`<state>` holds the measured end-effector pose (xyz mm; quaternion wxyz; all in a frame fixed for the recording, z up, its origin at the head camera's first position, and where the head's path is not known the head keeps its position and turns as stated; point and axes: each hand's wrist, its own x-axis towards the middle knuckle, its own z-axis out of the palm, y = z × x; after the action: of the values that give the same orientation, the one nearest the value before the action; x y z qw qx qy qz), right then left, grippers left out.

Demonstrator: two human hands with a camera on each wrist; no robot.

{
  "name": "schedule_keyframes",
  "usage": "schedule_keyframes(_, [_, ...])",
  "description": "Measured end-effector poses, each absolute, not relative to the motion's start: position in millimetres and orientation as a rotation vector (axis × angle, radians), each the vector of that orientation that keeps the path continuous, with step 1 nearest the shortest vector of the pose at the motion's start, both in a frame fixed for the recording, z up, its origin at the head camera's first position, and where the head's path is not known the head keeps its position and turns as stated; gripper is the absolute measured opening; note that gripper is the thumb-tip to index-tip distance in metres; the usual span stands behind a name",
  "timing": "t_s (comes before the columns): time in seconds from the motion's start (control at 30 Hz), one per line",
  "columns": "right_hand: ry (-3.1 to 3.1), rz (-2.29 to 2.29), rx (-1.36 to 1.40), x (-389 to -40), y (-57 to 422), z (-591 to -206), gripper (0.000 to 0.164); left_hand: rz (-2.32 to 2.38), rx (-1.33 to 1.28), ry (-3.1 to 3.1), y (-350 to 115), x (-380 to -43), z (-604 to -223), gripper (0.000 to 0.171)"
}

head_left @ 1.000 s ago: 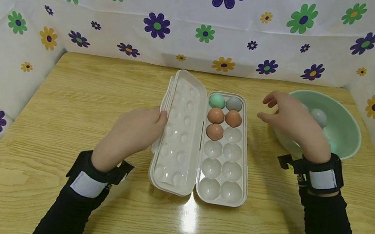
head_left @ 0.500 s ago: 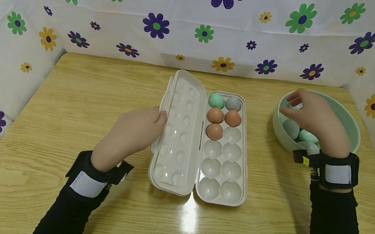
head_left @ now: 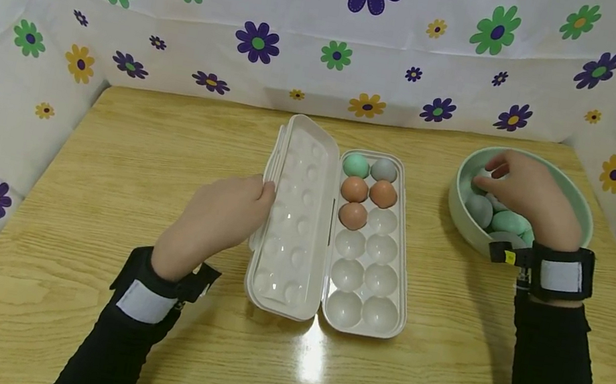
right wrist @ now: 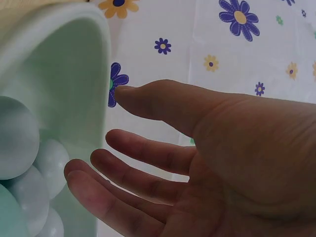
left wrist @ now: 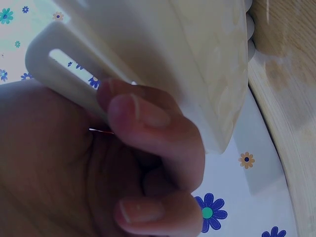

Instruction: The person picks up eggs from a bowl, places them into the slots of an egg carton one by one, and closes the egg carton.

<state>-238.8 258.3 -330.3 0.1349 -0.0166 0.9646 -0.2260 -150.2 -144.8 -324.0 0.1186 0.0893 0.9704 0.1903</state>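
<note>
My left hand (head_left: 215,214) pinches the edge of the raised white lid (head_left: 296,217) of an egg carton; in the left wrist view its fingers curl at the slotted latch flap (left wrist: 54,76). The carton's base (head_left: 365,263) holds a green egg (head_left: 356,165), a grey egg (head_left: 383,170) and three brown eggs (head_left: 353,216) at the far end; its nearer cups are bare. Over the pale green bowl (head_left: 584,204) hovers my right hand (head_left: 534,192), fingers apart and holding nothing. Grey and green eggs (head_left: 511,222) lie in the bowl, partly hidden by that hand.
All this stands on a wooden table (head_left: 139,143). A white flowered cloth (head_left: 313,16) hangs behind it and along both sides. The bowl sits at the back right, near the side cloth.
My right hand has moved right, from beside the bowl's left rim to over the bowl's inside. The left hand and the lid have stayed in place.
</note>
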Motion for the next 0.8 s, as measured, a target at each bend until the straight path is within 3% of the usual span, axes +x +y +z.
schedule_keyframes(0.47, [2.764,-0.661,-0.046,-243.7,268.8,-338.2,0.050,0.559,0.269,2.852,-143.9,-149.7,-324.0,0.042])
schedule_keyframes(0.8, [2.679,-0.541,-0.220,-245.8,273.1,-346.6,0.043,0.564,0.267,2.845,-143.5,-149.0,-322.4,0.041])
